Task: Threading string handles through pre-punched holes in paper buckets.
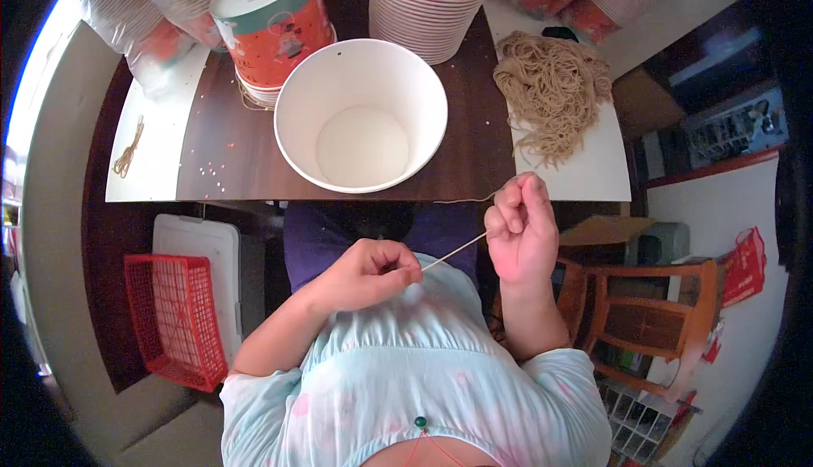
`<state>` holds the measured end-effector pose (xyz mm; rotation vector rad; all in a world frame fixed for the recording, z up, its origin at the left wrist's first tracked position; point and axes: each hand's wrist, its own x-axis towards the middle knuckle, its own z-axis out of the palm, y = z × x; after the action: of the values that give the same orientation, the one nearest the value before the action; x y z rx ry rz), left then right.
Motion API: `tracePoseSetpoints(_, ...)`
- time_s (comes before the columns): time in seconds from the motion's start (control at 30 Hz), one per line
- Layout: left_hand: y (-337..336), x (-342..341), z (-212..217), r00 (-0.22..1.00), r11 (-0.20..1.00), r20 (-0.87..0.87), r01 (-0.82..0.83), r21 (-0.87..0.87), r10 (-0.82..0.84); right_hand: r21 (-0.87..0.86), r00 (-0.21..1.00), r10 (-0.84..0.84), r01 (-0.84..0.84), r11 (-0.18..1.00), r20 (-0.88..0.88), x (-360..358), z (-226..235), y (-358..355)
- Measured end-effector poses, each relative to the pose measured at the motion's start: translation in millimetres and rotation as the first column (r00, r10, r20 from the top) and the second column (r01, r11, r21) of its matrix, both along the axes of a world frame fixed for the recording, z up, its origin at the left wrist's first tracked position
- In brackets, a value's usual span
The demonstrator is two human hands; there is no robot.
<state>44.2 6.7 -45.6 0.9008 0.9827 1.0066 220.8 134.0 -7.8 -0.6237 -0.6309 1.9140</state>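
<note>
Left hand point(368, 274) and right hand point(521, 228) each pinch 1 taut string point(453, 253) between closed fingertips. White bucket point(361, 116) stands beyond the fingers; string bundle point(550, 86) beyond the right fingers.

A big white paper bucket point(361, 115) sits open in the middle of the dark surface point(229, 149). At 11 o'clock from it stands a red bucket with a lid point(273, 22). At 12 o'clock is a tall stack of cups point(432, 1). A red basket point(176, 319) sits on the floor at 8 o'clock.
</note>
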Motion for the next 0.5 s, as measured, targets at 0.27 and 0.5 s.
tracePoseSetpoints(0.27,2,-3,28,0.999,0.998,0.015,-0.051,-0.022,0.051,0.609,0.303,-0.58,-0.65,0.454,0.756,23,-5,3)
tracePoseSetpoints(0.5,10,0,32,1.0,1.0,-0.004,-0.01,-0.02,0.01,0.427,0.66,0.328,-0.713,0.556,0.676,0,7,-32)
